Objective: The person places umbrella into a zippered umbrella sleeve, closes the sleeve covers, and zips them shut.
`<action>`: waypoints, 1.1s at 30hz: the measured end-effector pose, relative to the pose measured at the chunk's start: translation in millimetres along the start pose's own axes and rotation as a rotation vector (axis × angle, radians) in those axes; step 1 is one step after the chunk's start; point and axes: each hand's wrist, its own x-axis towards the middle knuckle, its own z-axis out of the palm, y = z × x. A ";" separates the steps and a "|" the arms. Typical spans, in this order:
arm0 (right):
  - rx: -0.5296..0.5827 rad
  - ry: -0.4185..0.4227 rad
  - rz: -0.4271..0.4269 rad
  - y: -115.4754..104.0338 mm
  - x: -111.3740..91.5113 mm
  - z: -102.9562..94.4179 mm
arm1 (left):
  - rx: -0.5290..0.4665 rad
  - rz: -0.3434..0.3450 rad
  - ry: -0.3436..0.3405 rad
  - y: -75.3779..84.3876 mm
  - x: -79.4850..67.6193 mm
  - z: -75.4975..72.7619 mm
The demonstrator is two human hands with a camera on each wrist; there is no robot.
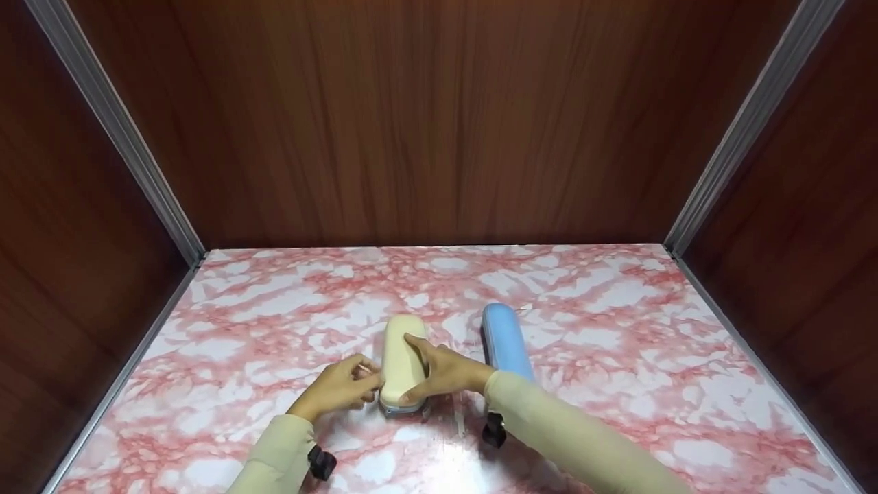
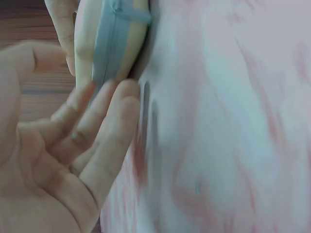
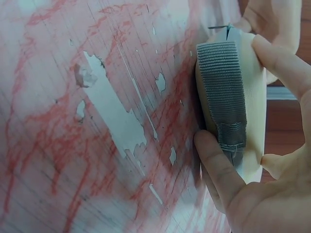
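Note:
A pale yellow zippered case (image 1: 405, 357) lies lengthwise on the table, with a blue-grey zipper band (image 2: 111, 43) round its side. My right hand (image 1: 449, 370) grips it from the right, thumb at the near end and fingers spread along the top and side. A grey ribbed strap (image 3: 221, 92) runs along the side facing that hand. At the opposite side is my left hand (image 1: 343, 385), its loosely bent fingertips right at the zipper band in the left wrist view. A zipper pull (image 2: 131, 13) shows farther along that band.
A light blue case (image 1: 507, 339) lies to the right, partly behind my right forearm. The table (image 1: 603, 412) has a red and white marbled cover, scuffed with pale patches. Brown wood-grain panels (image 1: 439, 123) with metal corner posts (image 1: 130, 137) enclose the back and sides.

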 end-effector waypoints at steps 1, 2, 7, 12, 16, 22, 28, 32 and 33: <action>0.001 -0.001 -0.002 -0.4 -0.2 -0.1 | -0.021 -0.024 0.011 0.2 2.4 1.2; 0.003 -0.002 -0.004 -0.5 -0.3 -0.2 | -0.038 -0.046 0.023 0.7 5.1 2.5; 0.003 -0.001 -0.009 -0.4 0.2 0.0 | -0.089 -0.122 0.069 5.6 19.5 8.7; 0.012 0.001 -0.008 0.1 0.7 0.6 | -0.214 -0.190 0.065 7.8 32.4 12.1; 0.034 -0.001 -0.001 -0.1 0.1 1.2 | -0.287 -0.226 0.052 8.2 37.5 13.4; 0.023 0.003 -0.001 -0.4 -1.3 1.7 | -0.328 -0.245 0.044 8.9 38.9 14.5; 0.039 0.018 -0.029 2.5 -1.4 2.5 | -0.338 -0.253 0.051 10.5 38.6 15.1; 0.031 0.020 -0.031 1.8 -3.0 1.7 | -0.349 -0.249 0.047 10.4 39.4 15.3; 0.019 0.022 -0.026 1.3 -4.0 1.5 | -0.353 -0.247 0.044 10.0 39.9 15.3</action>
